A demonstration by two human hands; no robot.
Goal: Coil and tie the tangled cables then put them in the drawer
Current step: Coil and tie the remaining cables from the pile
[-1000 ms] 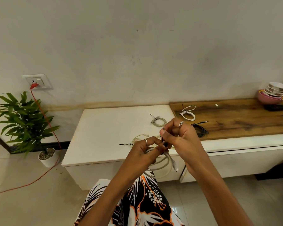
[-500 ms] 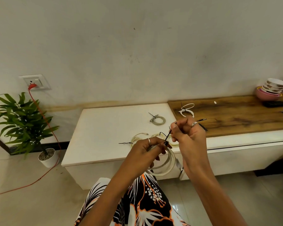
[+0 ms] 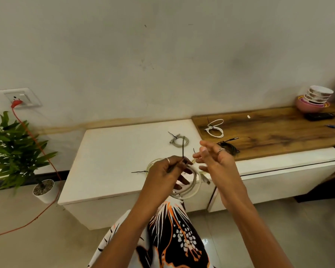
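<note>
Left hand (image 3: 166,172) gripping coiled white cable (image 3: 190,185) — right hand (image 3: 217,161) released, fingers spread

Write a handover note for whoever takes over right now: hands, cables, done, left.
Left hand: grips the white coil and its black tie, held above the cabinet's front edge.
Right hand: open, holds nothing.
On the white top: a tied grey coil and a cream coil.
On the wood top: a tied white coil and a black coil.
Left: finish this tie, then put all the coils in the drawer.
</note>
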